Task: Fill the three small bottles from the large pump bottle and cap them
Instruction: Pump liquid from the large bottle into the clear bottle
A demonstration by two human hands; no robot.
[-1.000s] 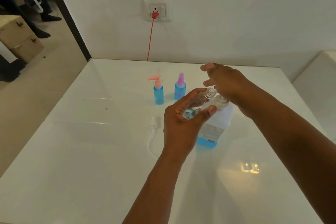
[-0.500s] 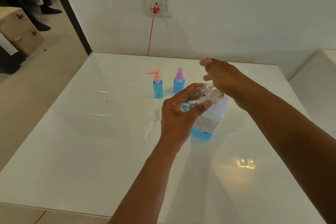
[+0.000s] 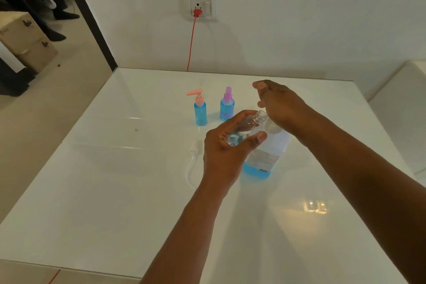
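Two hands meet above the large pump bottle point(image 3: 265, 157). The left hand point(image 3: 227, 147) curls its fingers and thumb round a tilted clear small bottle point(image 3: 247, 128), its open neck aimed at the pump head. The right hand point(image 3: 280, 106) rests on the pump, fingers relaxed. Behind them stand a pink-pump bottle point(image 3: 200, 112) and a purple-spray bottle point(image 3: 227, 107), both blue-filled and capped. A white pump cap point(image 3: 194, 150) lies on the white table point(image 3: 103, 191) just left of the left hand.

Three small bottles point(image 3: 200, 110) point(image 3: 227, 106) point(image 3: 244, 129), one pump bottle point(image 3: 267, 152), perhaps one loose cap point(image 3: 195, 146).
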